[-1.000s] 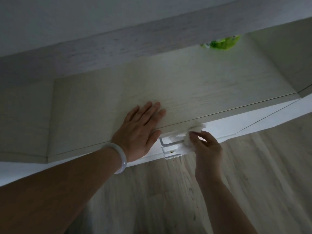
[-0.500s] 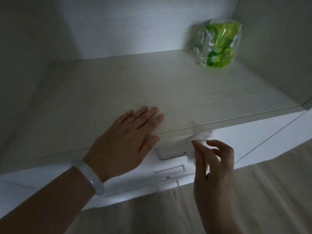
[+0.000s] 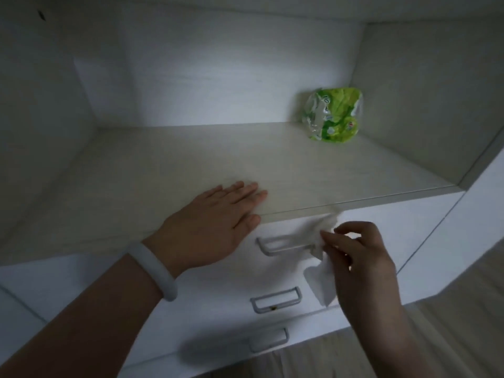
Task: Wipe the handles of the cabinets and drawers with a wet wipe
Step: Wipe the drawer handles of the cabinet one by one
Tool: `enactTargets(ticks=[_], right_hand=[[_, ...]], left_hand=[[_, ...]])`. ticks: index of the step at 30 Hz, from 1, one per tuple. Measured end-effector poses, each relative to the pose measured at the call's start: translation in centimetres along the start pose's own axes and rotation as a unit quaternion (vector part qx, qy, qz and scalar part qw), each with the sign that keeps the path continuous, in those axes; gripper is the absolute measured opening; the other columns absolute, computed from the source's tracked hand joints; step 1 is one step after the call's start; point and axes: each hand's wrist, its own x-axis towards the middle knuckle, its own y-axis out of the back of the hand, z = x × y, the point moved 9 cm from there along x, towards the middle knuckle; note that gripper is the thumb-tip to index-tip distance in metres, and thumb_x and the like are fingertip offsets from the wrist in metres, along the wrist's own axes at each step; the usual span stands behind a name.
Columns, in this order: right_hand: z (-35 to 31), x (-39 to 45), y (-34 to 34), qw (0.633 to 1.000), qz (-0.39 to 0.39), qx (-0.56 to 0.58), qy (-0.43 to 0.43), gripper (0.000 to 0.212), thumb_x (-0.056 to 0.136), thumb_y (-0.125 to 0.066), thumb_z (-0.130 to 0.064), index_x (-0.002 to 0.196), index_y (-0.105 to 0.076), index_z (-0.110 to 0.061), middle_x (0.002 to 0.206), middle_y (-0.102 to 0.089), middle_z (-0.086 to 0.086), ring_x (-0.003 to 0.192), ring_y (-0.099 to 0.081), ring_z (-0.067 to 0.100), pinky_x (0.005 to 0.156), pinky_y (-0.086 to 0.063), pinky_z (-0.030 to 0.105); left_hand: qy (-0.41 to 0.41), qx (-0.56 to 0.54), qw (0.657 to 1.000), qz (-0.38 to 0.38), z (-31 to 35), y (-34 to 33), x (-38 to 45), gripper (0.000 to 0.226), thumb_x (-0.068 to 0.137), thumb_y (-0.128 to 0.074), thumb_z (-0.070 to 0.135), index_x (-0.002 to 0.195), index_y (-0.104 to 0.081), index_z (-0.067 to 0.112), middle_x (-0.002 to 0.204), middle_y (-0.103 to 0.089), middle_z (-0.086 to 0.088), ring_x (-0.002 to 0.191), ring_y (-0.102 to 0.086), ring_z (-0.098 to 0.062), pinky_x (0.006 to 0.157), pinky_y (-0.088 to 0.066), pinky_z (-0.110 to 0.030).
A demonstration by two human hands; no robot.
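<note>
White wet wipe (image 3: 321,276), pinched by right hand (image 3: 360,266), has shifted to top drawer handle's (image 3: 283,245) right end, frame centre; left hand (image 3: 215,227) stays flat on shelf (image 3: 300,170). Lower handles pending.

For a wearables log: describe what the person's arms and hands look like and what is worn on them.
Both forearms are bare, with no sleeves in view and no gloves. The left hand has a smooth, thick, pale whitish bangle round its wrist. The right hand and its wrist show no bracelet, watch or ring. The dim light hides finer detail such as the nails.
</note>
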Motion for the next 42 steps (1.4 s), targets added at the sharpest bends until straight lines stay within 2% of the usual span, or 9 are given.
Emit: enactTargets(ticks=[2, 6, 11, 18, 22, 27, 31, 37, 42], right_hand=[[-1.4, -0.1, -0.9, 1.000, -0.025, 0.001, 0.013, 0.024, 0.080, -0.069, 0.009, 0.097, -0.074, -0.007, 0.104, -0.061, 0.002, 0.073, -0.058, 0.007, 0.072, -0.046, 0.013], [-3.6, -1.0, -2.6, 0.996, -0.062, 0.049, 0.027, 0.027, 0.085, -0.063, 0.009, 0.103, -0.071, -0.009, 0.103, -0.062, -0.009, 0.086, -0.054, -0.008, 0.081, -0.040, -0.001], [-1.1, -1.0, -1.4, 0.989, -0.083, 0.106, -0.069, 0.030, 0.086, -0.065, 0.001, 0.110, -0.066, -0.017, 0.101, -0.061, -0.018, 0.085, -0.060, -0.003, 0.070, -0.043, 0.004], [-5.1, -1.9, -3.4, 0.965, -0.144, 0.202, -0.084, 0.048, 0.091, -0.055, 0.001, 0.116, -0.053, -0.040, 0.093, -0.066, -0.021, 0.080, -0.066, -0.003, 0.068, -0.049, 0.009], [-6.8, -2.1, -4.2, 0.980, -0.159, 0.122, 0.008, 0.047, 0.087, -0.065, -0.005, 0.122, -0.055, -0.035, 0.108, -0.060, -0.020, 0.087, -0.063, -0.005, 0.079, -0.049, 0.008], [-7.4, -1.8, -4.4, 0.988, -0.085, 0.060, 0.116, 0.019, 0.081, -0.070, -0.010, 0.099, -0.074, -0.016, 0.095, -0.070, -0.006, 0.080, -0.064, 0.004, 0.074, -0.049, 0.011], [-5.4, -1.4, -3.1, 0.989, -0.046, 0.131, 0.043, 0.021, 0.075, -0.079, -0.002, 0.091, -0.077, -0.016, 0.090, -0.068, -0.018, 0.083, -0.062, -0.009, 0.077, -0.047, 0.005], [-7.5, -1.0, -4.6, 0.999, -0.029, 0.021, 0.017, 0.020, 0.078, -0.078, -0.019, 0.072, -0.059, -0.020, 0.069, -0.060, -0.008, 0.060, -0.055, 0.011, 0.051, -0.043, 0.018], [-7.3, -1.3, -4.8, 0.999, -0.045, 0.006, -0.013, 0.017, 0.085, -0.072, -0.028, 0.075, -0.059, -0.022, 0.068, -0.062, -0.011, 0.058, -0.057, 0.008, 0.051, -0.048, 0.021]], left_hand=[[0.002, -0.006, 1.000, -0.013, 0.0, -0.1, 0.1, 0.085, 0.071, 0.015, 0.063, 0.151, -0.003, 0.041, 0.159, 0.003, 0.020, 0.146, 0.005, 0.002, 0.116, 0.005, -0.020], [0.003, -0.013, 1.000, -0.011, -0.1, 0.1, 0.1, 0.076, 0.080, 0.007, 0.061, 0.152, -0.007, 0.039, 0.160, -0.001, 0.018, 0.146, 0.001, 0.001, 0.115, 0.004, -0.021], [0.010, -0.035, 0.999, -0.007, -0.2, 0.1, 0.2, 0.065, 0.088, -0.003, 0.050, 0.151, -0.014, 0.039, 0.160, -0.007, 0.019, 0.146, -0.004, 0.000, 0.118, -0.002, -0.025], [0.019, -0.051, 0.998, -0.008, -0.3, 0.1, 0.1, 0.047, 0.104, -0.018, 0.041, 0.151, -0.016, 0.040, 0.160, -0.007, 0.019, 0.146, -0.004, 0.000, 0.118, -0.001, -0.025], [0.021, -0.053, 0.998, -0.008, -0.4, 0.1, 0.2, 0.047, 0.104, -0.018, 0.041, 0.151, -0.017, 0.038, 0.160, -0.009, 0.018, 0.146, -0.004, -0.001, 0.118, -0.002, -0.025], [0.023, -0.059, 0.998, -0.007, -0.4, 0.2, 0.2, 0.047, 0.104, -0.020, 0.040, 0.151, -0.020, 0.038, 0.159, -0.010, 0.018, 0.146, -0.005, -0.001, 0.118, -0.003, -0.025], [0.027, -0.072, 0.997, -0.007, -0.6, 0.2, 0.2, 0.047, 0.104, -0.020, 0.040, 0.150, -0.021, 0.039, 0.159, -0.011, 0.019, 0.146, -0.005, 0.000, 0.119, -0.003, -0.025], [0.032, -0.074, 0.997, -0.004, -0.5, 0.2, 0.2, 0.047, 0.103, -0.020, 0.042, 0.150, -0.023, 0.039, 0.159, -0.012, 0.019, 0.146, -0.006, 0.001, 0.119, -0.003, -0.025], [0.031, -0.076, 0.997, -0.008, -0.5, 0.3, 0.1, 0.047, 0.103, -0.020, 0.041, 0.150, -0.023, 0.039, 0.159, -0.012, 0.019, 0.146, -0.006, 0.001, 0.117, -0.002, -0.023]])
